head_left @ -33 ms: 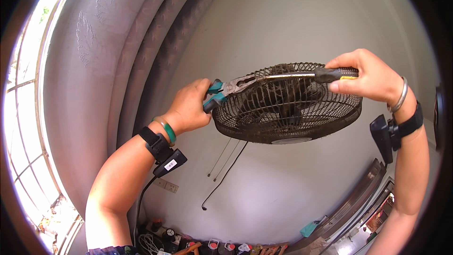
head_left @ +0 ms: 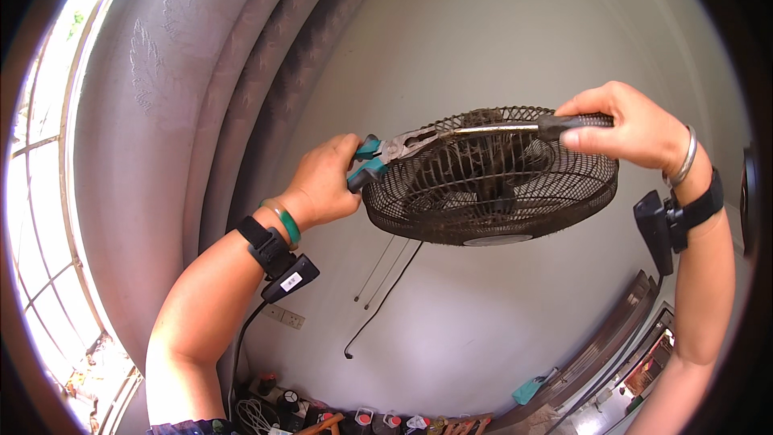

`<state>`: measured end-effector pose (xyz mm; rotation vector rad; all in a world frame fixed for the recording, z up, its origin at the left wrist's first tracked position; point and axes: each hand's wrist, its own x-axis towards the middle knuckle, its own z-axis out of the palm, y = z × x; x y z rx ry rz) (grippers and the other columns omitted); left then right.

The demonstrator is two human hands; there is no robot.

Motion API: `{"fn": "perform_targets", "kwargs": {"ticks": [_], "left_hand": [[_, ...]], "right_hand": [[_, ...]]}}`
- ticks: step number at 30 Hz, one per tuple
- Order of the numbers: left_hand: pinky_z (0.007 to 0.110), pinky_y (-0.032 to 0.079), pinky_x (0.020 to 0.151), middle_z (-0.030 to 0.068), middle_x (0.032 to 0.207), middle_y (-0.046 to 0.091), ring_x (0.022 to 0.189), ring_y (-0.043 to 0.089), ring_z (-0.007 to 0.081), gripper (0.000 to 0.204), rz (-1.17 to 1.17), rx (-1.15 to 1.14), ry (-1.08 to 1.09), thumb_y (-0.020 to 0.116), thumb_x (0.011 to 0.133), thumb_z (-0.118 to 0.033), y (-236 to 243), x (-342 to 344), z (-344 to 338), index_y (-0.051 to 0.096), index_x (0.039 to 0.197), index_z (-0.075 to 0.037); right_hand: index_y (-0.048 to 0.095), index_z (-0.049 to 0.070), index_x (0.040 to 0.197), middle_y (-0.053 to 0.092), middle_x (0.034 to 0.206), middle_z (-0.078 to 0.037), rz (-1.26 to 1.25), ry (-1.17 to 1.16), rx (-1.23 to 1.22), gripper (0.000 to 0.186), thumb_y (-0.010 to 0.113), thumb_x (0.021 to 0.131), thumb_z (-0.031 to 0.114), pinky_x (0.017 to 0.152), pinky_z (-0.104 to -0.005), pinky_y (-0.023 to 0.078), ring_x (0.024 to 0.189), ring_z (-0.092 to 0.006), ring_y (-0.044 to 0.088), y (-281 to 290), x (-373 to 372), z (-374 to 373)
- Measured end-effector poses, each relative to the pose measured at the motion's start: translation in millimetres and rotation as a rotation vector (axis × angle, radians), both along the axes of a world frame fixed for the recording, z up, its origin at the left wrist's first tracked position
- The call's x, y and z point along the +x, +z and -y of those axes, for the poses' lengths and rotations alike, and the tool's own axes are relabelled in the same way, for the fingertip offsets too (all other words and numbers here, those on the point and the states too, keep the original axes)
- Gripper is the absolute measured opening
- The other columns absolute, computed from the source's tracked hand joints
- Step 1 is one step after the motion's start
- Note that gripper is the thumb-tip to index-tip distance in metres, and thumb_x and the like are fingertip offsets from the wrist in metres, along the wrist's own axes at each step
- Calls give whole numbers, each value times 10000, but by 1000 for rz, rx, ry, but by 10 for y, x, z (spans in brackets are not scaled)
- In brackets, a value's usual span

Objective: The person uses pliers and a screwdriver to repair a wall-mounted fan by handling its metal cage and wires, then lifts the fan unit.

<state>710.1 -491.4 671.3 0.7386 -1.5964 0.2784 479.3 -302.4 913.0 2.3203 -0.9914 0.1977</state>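
Observation:
A dark, dusty caged fan is mounted up on the pale wall. My left hand is closed round the teal and black handles of a pair of pliers; their jaws reach to the upper left rim of the fan cage. My right hand grips the black handle of a screwdriver. Its metal shaft runs leftward across the top of the cage, and its tip meets the plier jaws at the rim. What exactly the jaws hold there is too small to tell.
Two pull cords and a black power cable hang below the fan. A wall socket is lower left. Grey curtains border a barred window. Bottles with red caps and loose cables lie along the bottom.
My right hand has turned slightly with the screwdriver; the yellow mark on its handle no longer shows. The left hand, pliers and fan look the same.

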Motion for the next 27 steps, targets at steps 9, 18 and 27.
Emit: {"fn": "perform_targets", "kwargs": {"ticks": [9, 18, 27], "left_hand": [[419, 469, 722, 163, 893, 557, 831, 568, 364, 482, -20, -27, -25, 590, 571, -2, -21, -33, 25, 503, 1044, -20], [430, 462, 675, 141, 851, 571, 786, 573, 344, 390, -37, -167, -50, 672, 624, -66, -70, 2, 111, 525, 982, -16], [396, 498, 738, 186, 932, 570, 842, 585, 372, 495, -90, -47, -104, 597, 582, -10, -34, -139, 175, 510, 1069, -11]], "right_hand": [[706, -10, 996, 608, 589, -32, 99, -438, 242, 302, 643, 847, 244, 389, -198, 379, 451, -58, 511, 249, 354, -121], [679, -84, 990, 677, 763, -85, -42, -157, 203, 365, 729, 774, 206, 640, -256, 506, 681, -114, 607, 226, 251, 36], [682, -55, 997, 706, 813, -147, 31, -104, 32, 297, 696, 772, 138, 717, -291, 518, 723, -181, 648, -46, 9, 35]]}}
